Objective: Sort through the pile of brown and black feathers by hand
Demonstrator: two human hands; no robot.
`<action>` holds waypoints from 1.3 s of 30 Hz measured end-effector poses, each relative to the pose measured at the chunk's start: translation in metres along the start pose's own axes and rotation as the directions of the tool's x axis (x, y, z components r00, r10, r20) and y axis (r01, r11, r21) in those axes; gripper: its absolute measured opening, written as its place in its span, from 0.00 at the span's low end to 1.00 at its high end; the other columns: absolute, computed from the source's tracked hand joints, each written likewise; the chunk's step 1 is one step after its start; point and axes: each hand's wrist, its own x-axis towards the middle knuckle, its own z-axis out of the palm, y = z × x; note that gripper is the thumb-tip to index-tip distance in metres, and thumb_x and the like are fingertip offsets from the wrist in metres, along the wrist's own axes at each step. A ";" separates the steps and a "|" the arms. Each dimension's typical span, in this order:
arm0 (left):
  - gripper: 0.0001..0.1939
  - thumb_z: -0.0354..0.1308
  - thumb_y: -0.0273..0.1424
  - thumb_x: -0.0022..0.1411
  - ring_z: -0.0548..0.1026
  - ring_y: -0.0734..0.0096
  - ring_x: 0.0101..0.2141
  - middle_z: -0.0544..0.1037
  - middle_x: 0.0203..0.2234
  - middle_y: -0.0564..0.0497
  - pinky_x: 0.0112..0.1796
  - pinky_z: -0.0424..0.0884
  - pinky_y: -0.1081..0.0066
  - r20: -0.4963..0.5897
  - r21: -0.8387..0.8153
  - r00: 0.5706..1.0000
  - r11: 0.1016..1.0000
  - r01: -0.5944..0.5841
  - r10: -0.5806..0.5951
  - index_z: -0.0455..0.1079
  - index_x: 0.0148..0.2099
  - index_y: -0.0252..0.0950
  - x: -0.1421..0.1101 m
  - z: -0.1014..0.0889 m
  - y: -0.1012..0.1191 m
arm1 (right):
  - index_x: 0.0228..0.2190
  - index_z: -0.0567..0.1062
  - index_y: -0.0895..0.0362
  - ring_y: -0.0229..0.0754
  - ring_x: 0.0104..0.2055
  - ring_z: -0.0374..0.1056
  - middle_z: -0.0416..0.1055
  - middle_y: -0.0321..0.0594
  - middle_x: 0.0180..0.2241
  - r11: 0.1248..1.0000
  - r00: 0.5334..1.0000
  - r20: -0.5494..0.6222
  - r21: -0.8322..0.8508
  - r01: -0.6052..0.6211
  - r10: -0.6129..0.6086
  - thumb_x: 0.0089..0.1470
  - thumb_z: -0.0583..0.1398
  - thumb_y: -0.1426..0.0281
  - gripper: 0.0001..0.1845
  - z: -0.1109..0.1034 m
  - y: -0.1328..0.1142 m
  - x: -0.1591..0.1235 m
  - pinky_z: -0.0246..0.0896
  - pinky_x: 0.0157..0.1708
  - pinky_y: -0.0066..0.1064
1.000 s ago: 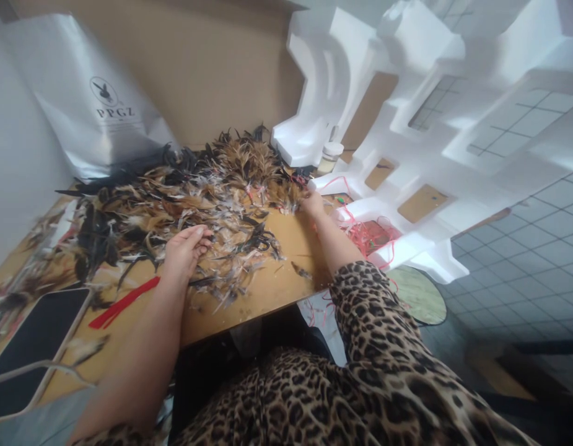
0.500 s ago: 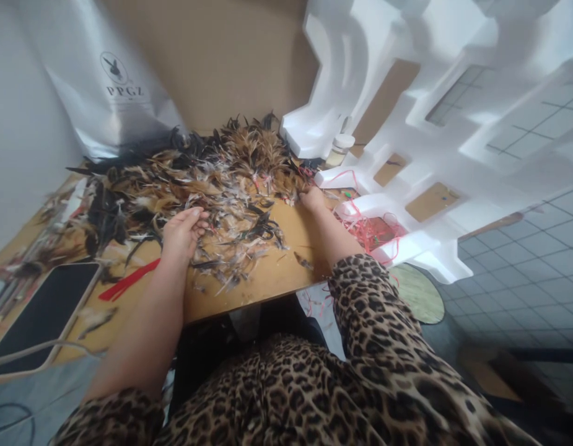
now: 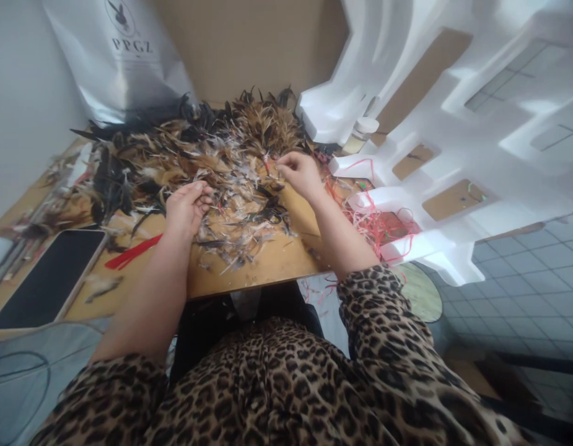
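Observation:
A wide heap of loose brown, black and pale feathers (image 3: 174, 148) covers the wooden table (image 3: 230, 285). My left hand (image 3: 188, 205) is closed at the near side of the heap, thumb against curled fingers; whatever it may hold is too small to name. To the right, my right hand (image 3: 301, 173) hovers by the heap with thumb and forefinger pinched together, and I cannot make out anything between them. Just beyond it stands a bushy cluster of brown feathers (image 3: 267, 124) with red at its base. Red strips (image 3: 135, 251) lie beside my left forearm.
A phone (image 3: 49, 279) lies at the left. Behind the heap stands a silver bag (image 3: 132, 74). Large white foam packing (image 3: 453, 136) leans on the right, near a lidded jar (image 3: 360, 135) and tangled pink-red strips (image 3: 383, 229). A round green-topped stool (image 3: 420, 294) is below.
My right hand has come off the table's right side, moving left and up towards the heap's middle. My left hand keeps its closed pose. The camera view has tilted downward.

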 end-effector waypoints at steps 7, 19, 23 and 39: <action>0.07 0.62 0.29 0.50 0.68 0.82 0.18 0.75 0.23 0.51 0.17 0.60 0.81 0.008 -0.001 1.000 1.000 -0.016 0.016 0.72 0.33 0.32 -0.001 0.000 0.000 | 0.26 0.77 0.64 0.32 0.28 0.63 0.71 0.37 0.24 0.972 0.894 0.422 0.228 0.053 -0.148 0.45 0.58 0.71 0.09 0.060 -0.042 -0.021 0.55 0.33 0.24; 0.07 0.62 0.29 0.50 0.68 0.82 0.18 0.75 0.23 0.50 0.17 0.58 0.81 -0.004 0.016 0.999 0.999 -0.031 0.032 0.71 0.32 0.31 0.000 0.001 0.001 | 0.26 0.77 0.58 0.36 0.27 0.64 0.73 0.40 0.26 0.916 0.662 0.720 -0.094 0.390 -0.208 0.43 0.58 0.71 0.07 0.082 -0.094 -0.056 0.48 0.28 0.27; 0.07 0.62 0.30 0.50 0.68 0.82 0.18 0.75 0.24 0.50 0.17 0.58 0.81 -0.001 0.020 0.999 0.999 -0.036 0.036 0.71 0.33 0.31 0.001 -0.001 0.001 | 0.24 0.76 0.60 0.35 0.26 0.63 0.73 0.41 0.25 0.919 0.651 0.718 -0.040 0.393 -0.247 0.43 0.55 0.74 0.09 0.083 -0.086 -0.053 0.50 0.28 0.26; 0.08 0.62 0.30 0.49 0.67 0.82 0.18 0.75 0.23 0.50 0.17 0.57 0.81 -0.035 -0.016 0.999 1.000 -0.012 0.011 0.71 0.33 0.32 0.002 0.000 0.002 | 0.22 0.72 0.63 0.29 0.22 0.57 0.66 0.32 0.19 0.966 0.766 0.601 0.239 0.100 -0.228 0.42 0.56 0.74 0.06 0.043 -0.064 -0.026 0.53 0.26 0.23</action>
